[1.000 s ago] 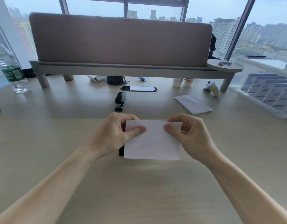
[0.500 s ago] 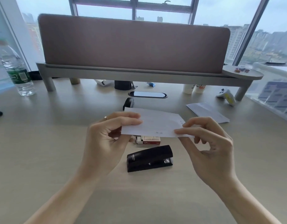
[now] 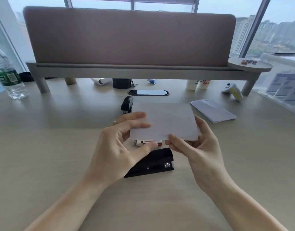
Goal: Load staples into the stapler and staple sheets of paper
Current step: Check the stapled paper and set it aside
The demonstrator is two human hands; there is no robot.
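I hold a small stack of white paper sheets (image 3: 168,120) above the desk. My left hand (image 3: 120,147) pinches its left edge and my right hand (image 3: 198,147) grips its lower right corner. Below the sheets a black stapler (image 3: 153,164) lies on its side on the desk, partly hidden by my left hand. A red and white staple box (image 3: 148,142) peeks out just behind it, under the paper. A second black stapler (image 3: 127,105) lies farther back, left of the sheets.
A pile of white paper (image 3: 213,110) lies at the right. A water bottle (image 3: 7,77) stands at far left. A grey shelf (image 3: 143,70) with a brown panel spans the back; cups (image 3: 198,84), a white controller (image 3: 232,91) and a black holder (image 3: 121,83) sit under it.
The sheets have tilted up and flatter toward me, and my right hand has shifted from the right edge to the lower corner. The view has come closer.
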